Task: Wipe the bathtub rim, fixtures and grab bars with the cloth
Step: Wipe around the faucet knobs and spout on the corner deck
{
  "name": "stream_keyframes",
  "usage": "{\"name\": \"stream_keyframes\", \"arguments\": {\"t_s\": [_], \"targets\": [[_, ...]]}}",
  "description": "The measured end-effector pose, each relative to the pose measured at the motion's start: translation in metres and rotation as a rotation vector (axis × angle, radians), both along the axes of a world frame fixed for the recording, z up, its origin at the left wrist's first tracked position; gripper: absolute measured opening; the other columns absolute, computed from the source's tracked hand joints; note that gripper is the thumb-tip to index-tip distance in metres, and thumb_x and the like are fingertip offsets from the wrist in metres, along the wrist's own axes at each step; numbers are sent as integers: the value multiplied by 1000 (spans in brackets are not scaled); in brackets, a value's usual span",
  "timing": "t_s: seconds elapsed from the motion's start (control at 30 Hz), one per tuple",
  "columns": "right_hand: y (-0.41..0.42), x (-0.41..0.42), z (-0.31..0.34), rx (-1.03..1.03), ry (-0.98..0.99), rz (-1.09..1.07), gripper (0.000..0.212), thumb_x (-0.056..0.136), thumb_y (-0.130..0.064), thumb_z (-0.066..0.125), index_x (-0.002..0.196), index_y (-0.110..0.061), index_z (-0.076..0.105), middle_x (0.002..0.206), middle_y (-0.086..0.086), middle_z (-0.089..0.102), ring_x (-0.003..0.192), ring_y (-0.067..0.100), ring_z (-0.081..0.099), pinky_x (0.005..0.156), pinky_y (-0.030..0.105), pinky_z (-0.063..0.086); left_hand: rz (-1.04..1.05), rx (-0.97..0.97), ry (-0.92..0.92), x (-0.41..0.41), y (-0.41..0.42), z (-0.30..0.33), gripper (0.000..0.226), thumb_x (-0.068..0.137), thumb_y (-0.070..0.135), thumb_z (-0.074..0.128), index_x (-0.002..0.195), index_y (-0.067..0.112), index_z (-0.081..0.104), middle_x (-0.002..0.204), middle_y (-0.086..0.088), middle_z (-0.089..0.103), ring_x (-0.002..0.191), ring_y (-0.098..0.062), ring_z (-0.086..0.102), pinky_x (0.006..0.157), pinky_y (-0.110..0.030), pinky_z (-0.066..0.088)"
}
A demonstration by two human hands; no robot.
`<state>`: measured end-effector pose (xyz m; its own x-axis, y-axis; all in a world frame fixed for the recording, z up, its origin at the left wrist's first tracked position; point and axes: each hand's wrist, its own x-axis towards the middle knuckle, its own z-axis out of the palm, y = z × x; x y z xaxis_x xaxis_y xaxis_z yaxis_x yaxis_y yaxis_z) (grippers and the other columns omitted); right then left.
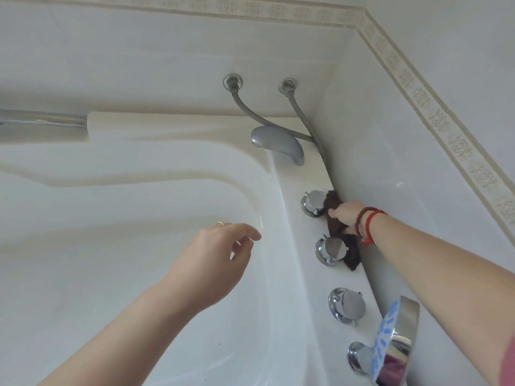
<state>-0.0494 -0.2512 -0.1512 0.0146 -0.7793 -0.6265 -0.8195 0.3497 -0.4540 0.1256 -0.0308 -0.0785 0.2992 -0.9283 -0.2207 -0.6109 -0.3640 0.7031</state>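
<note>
the right hand (344, 213) grips the dark brown wiping cloth (338, 232) and presses it on the white bathtub rim (312, 280), against the wall side of the farthest round chrome tap knob (313, 203); the cloth's tail trails down behind the second chrome knob (330, 250). the left hand (214, 260) hangs over the basin, fingers loosely curled, holding nothing. judging by this, the work is in the fixtures stretch: the third knob (347, 305), the chrome hand shower with blue-dotted face (395, 341), the grey spout (278, 143) and the chrome grab bar (44, 119) on the far rim look yet to be reached, though no wet trace tells which parts are done. the room is a pale tiled corner with a patterned beige border strip (418, 93), and two grey hoses (262, 118) run from the wall.
</note>
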Motion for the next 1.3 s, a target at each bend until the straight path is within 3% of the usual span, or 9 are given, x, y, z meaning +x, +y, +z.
{"name": "stream_keyframes", "arguments": {"t_s": [0.07,0.13,0.3,0.47,0.57,0.63,0.87,1.17,1.3], "targets": [[8,9,-1,-58,112,194,29,95,-7,45,121,5,50,125,20,55,110,33,54,58,15,40,2,-7,-1,2,-3,-2,24,93,25,44,104,35,63,94,15,62,76,10,51,73,-10,41],[10,9,-1,-98,197,385,24,94,-7,45,114,1,54,121,20,58,94,29,53,51,22,31,0,-13,3,2,-3,-3,24,93,25,44,104,34,63,89,17,60,74,10,51,71,-7,39],[9,7,-11,-90,284,456,36,101,-11,30,128,3,48,133,18,52,122,29,49,88,23,31,12,5,6,7,-4,-7,24,94,25,44,104,35,63,85,20,57,74,11,51,74,-14,43],[-15,9,-25,-173,174,245,30,97,-3,37,116,11,54,117,28,57,109,37,55,83,32,40,17,43,-8,10,-1,-16,24,94,26,43,105,36,62,95,17,61,76,9,51,76,-16,44],[-36,7,-4,-42,-74,-48,26,100,-17,35,106,-3,56,107,15,43,78,25,50,64,27,39,18,62,-16,13,1,-20,24,94,26,43,105,37,62,94,19,60,76,10,51,76,-14,43],[-57,13,7,-87,-166,-134,31,101,-20,34,123,-5,50,115,11,46,92,25,54,60,27,39,21,70,-12,14,0,-21,24,94,27,43,104,38,62,94,20,60,77,10,51,77,-16,44],[-31,74,-26,-233,263,610,39,95,-16,43,131,-2,46,132,15,51,122,30,49,94,32,40,29,75,8,19,-9,-26,23,94,27,43,103,39,62,95,19,61,80,6,54,78,-16,45],[-59,80,-64,-266,464,582,54,100,-28,30,147,-5,16,152,25,13,140,36,16,115,39,15,28,93,-3,39,-21,-39,24,94,28,43,104,38,62,92,21,59,78,9,53,79,-17,46],[-32,91,-74,-418,531,721,54,98,-16,27,144,6,11,148,28,21,134,39,27,111,41,22,8,79,-15,50,-35,-41,25,95,27,41,107,38,61,99,16,61,78,6,52,80,-17,45]]}}
